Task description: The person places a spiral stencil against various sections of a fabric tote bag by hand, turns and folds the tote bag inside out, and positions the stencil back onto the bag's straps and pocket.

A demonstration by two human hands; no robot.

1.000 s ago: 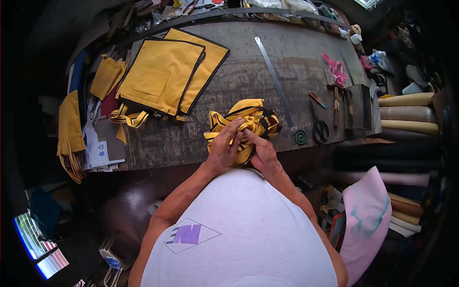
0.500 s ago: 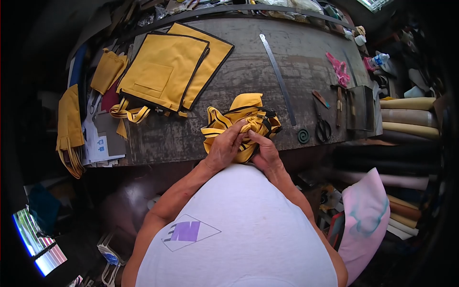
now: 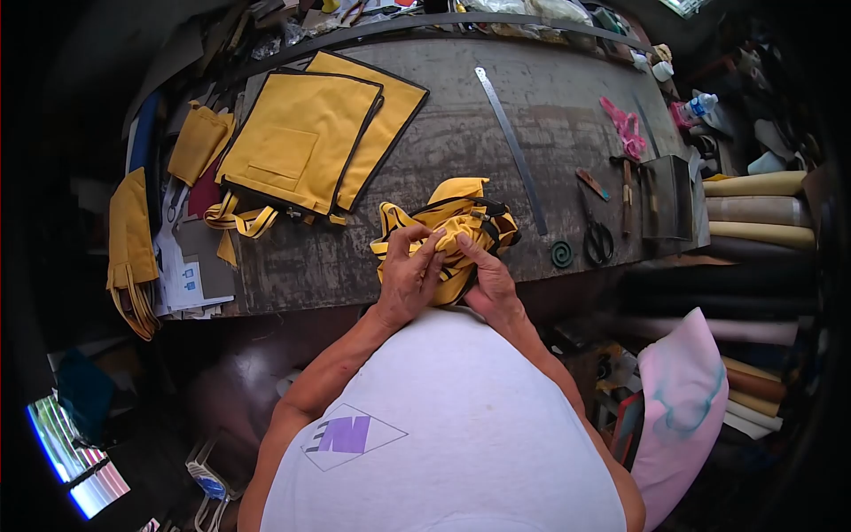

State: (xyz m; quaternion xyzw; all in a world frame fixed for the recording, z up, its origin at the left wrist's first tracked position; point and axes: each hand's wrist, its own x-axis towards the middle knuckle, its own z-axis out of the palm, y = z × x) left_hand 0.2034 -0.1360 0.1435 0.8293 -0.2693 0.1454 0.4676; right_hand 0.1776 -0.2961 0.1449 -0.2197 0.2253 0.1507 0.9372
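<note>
Fingers [image 3: 409, 234] of the left hand [image 3: 408, 277] bending higher than half a second ago, nearly closed, pinching the yellow bundle [image 3: 455, 215] | right hand [image 3: 493, 282] clasping it, thumb uppermost, other fingers partly hidden | bundle lying at table's [image 3: 301, 282] near edge | grip seemingly being adjusted

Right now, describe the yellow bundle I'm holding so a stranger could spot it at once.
Find the dark worktable, then its edge nearest the white shirt. There, the left hand and right hand hold a black-trimmed yellow bundle. It's crumpled; the yellow panels farther left lie flat.
</note>
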